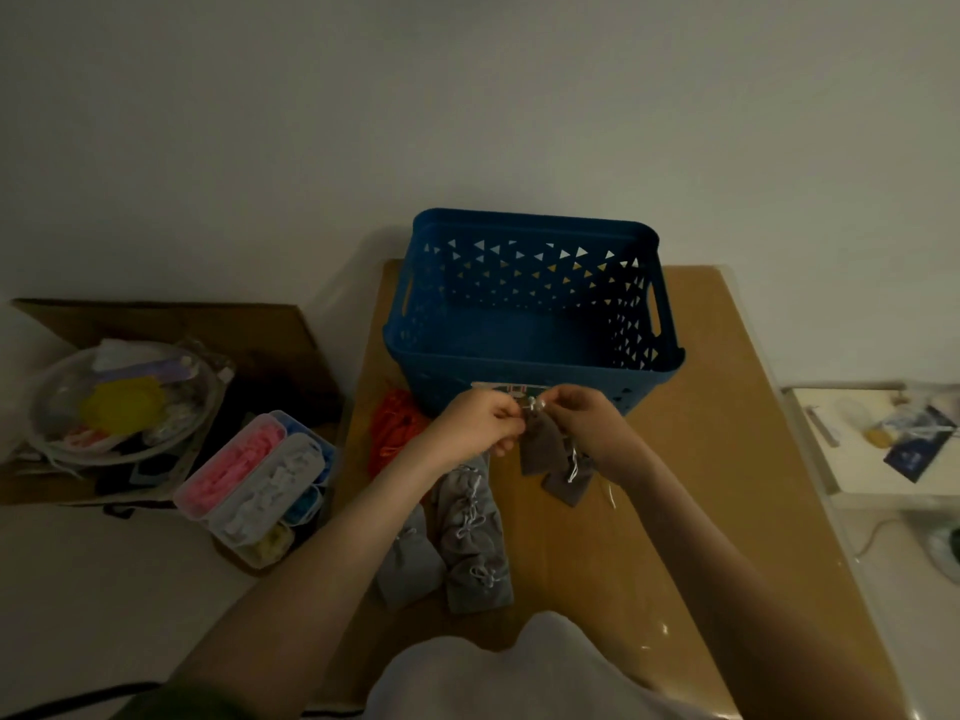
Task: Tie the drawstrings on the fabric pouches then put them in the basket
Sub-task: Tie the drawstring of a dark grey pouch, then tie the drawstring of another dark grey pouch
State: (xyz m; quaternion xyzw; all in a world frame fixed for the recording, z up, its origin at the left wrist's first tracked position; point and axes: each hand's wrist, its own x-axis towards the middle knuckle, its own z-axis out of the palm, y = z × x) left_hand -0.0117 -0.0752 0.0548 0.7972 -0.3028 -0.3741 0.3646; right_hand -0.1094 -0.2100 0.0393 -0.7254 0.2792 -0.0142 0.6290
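A grey fabric pouch (540, 446) hangs just in front of the blue plastic basket (530, 356), held up by its white drawstrings. My left hand (480, 423) pinches the string on the left of the pouch's mouth and my right hand (584, 423) pinches it on the right. A second grey pouch (566, 483) lies on the table under my right wrist. Several more grey pouches (467, 543) lie in a pile under my left forearm. The basket's inside looks bare.
An orange pouch (392, 428) lies left of the basket on the brown table (701, 485). To the left sit clear boxes (254, 485) of coloured items and a round clear bowl (119, 402) on cardboard. A white side table (883, 444) stands at right.
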